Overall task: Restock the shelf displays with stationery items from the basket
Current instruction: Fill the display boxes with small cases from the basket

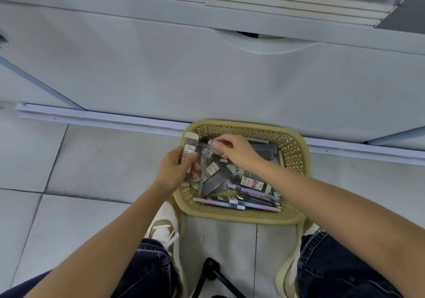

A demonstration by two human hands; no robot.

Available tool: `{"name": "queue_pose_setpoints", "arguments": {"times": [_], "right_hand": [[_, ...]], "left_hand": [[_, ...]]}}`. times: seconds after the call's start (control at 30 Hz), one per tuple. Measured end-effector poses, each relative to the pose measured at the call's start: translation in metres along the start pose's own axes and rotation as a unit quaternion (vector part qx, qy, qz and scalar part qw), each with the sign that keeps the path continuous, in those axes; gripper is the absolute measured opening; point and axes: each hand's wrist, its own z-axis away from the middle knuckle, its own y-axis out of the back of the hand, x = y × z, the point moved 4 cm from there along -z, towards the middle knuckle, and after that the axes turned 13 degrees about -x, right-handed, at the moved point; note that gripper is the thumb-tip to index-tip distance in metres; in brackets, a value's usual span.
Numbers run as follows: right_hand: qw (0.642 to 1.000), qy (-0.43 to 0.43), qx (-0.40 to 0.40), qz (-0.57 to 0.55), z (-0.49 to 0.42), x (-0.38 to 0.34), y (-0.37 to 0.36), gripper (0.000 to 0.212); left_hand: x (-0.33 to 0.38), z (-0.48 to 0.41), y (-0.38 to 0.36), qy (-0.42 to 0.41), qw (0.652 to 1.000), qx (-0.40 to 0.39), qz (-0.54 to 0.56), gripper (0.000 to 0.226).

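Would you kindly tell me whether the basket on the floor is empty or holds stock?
Holds stock: pens and labelled packets cover the bottom of the basket.

Left hand [173, 171]: at the left rim of the basket [239, 216], back of hand up, fingers curled round a labelled packet [190, 153]. Left forearm comes in from the near-left of the basket.

Right hand [238, 151]: over the far half of the basket, palm down, fingertips [217, 144] curled, pinching a clear packet [207, 151]. Right forearm crosses the basket's right rim. Hands near each other, not touching.
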Motion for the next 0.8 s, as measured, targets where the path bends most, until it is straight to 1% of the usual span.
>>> {"name": "queue_pose_setpoints", "arguments": {"times": [0.03, 0.1, 0.13, 0.2, 0.33, 0.47, 0.57, 0.63, 0.67, 0.73, 0.8], "right_hand": [[0.998, -0.024, 0.005, 0.049, -0.004, 0.007, -0.003, 0.035], [0.995, -0.061, 0.017, 0.082, -0.01, 0.017, -0.014, 0.046], [0.994, -0.055, 0.029, 0.091, -0.013, 0.017, -0.019, 0.047], [0.992, -0.026, 0.052, 0.11, -0.02, 0.014, -0.03, 0.041], [0.996, -0.014, 0.057, 0.061, -0.034, 0.005, -0.05, 0.023], [0.997, -0.044, 0.04, 0.05, -0.044, 0.005, -0.061, 0.021], [0.998, -0.06, 0.018, -0.008, -0.046, 0.005, -0.056, 0.017], [0.998, -0.045, 0.013, -0.041, -0.043, 0.001, -0.046, 0.01], [0.998, -0.031, 0.003, -0.048, -0.039, -0.003, -0.041, 0.012], [0.999, -0.009, -0.024, -0.04, -0.032, -0.012, -0.029, 0.022], [0.998, 0.005, -0.033, -0.044, -0.021, -0.022, -0.017, 0.032]], "left_hand": [[-0.002, 0.001, 0.012, 0.0, 0.999, 0.034, 0.007, 0.016], [-0.009, 0.003, 0.025, 0.006, 0.997, 0.07, 0.013, 0.018], [-0.012, 0.004, 0.027, 0.011, 0.997, 0.075, 0.02, 0.019], [-0.015, 0.004, 0.028, 0.018, 0.997, 0.071, 0.03, 0.02], [-0.016, 0.003, 0.029, 0.019, 0.998, 0.05, 0.033, 0.017], [-0.016, 0.004, 0.029, 0.021, 0.998, 0.045, 0.026, 0.02], [-0.016, 0.004, 0.029, 0.026, 0.998, 0.041, 0.032, 0.019], [-0.015, 0.004, 0.031, 0.025, 0.998, 0.041, 0.037, 0.017], [-0.015, 0.004, 0.032, 0.023, 0.998, 0.043, 0.036, 0.018], [-0.014, 0.004, 0.03, 0.019, 0.998, 0.056, 0.023, 0.018], [-0.009, 0.005, 0.025, 0.015, 0.995, 0.098, -0.015, 0.02]]}}
